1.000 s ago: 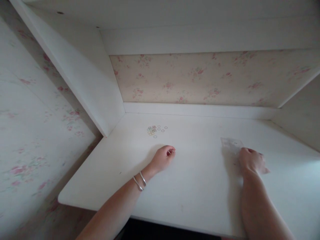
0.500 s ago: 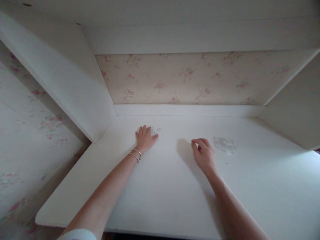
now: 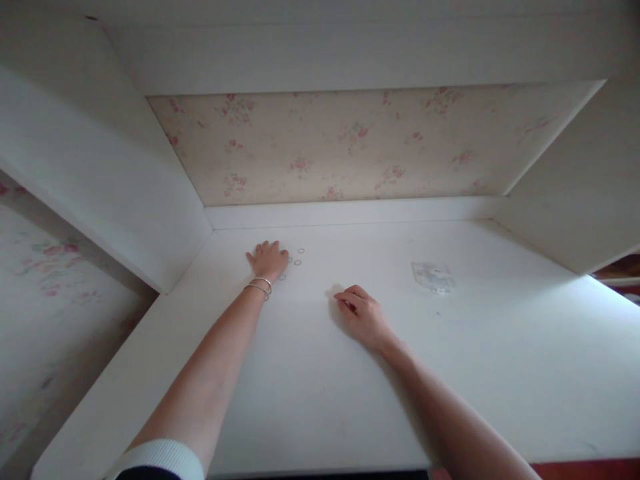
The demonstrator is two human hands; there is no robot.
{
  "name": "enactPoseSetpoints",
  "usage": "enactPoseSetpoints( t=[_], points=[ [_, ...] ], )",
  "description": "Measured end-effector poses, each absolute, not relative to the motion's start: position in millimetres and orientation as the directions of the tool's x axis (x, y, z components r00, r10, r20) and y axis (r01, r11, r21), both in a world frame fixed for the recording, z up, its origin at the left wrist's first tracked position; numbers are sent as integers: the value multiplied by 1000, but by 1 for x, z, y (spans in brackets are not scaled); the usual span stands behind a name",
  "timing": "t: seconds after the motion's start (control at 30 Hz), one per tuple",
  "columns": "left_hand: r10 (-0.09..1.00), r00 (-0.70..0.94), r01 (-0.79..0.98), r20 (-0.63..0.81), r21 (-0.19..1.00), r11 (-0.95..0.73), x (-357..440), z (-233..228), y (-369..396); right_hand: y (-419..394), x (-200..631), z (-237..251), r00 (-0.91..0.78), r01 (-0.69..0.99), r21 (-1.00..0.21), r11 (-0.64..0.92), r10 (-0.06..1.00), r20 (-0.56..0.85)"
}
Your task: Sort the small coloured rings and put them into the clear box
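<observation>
My left hand (image 3: 269, 259) lies flat, fingers spread, over a cluster of small thin rings (image 3: 298, 257) at the back left of a white desk (image 3: 320, 387); a few rings show beside its fingers, the others are hidden under the palm. Two bangles (image 3: 260, 286) circle that wrist. My right hand (image 3: 361, 313) rests on the desk near the middle with fingers curled and thumb against fingertips; whether it pinches anything is too small to tell. A small clear plastic bag (image 3: 433, 276) lies flat to the right of it, untouched.
White side panels (image 3: 125, 173) and a shelf above box in the desk. Floral wallpaper (image 3: 350, 140) covers the back wall, above a white back rail (image 3: 350, 212). More floral wall runs down the left.
My left hand reached forward and settled flat on the rings. My right hand let go of the plastic bag and moved left toward the middle of the desk. The view shifted left.
</observation>
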State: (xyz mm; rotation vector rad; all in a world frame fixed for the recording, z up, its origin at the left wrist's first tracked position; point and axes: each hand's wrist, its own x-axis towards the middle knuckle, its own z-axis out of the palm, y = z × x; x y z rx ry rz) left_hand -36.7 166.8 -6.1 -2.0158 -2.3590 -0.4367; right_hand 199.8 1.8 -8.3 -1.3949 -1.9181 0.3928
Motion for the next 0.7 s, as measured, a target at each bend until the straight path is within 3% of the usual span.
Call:
enactPoseSetpoints(
  t=[0.27, 0.5, 0.7],
  points=[
    [987, -38, 970, 159, 244, -2, -82, 0, 172, 0, 197, -7, -201, 710, -582, 396, 906, 372],
    [939, 335, 922, 82, 175, -344, -59, -2, 144, 2, 197, -6, -219, 733, -561, 385, 914, 340],
    [982, 133, 967, 131, 199, -158, -30, -5, 149, 1, 196, -5, -230, 739, -551, 388, 914, 334]
  ],
)
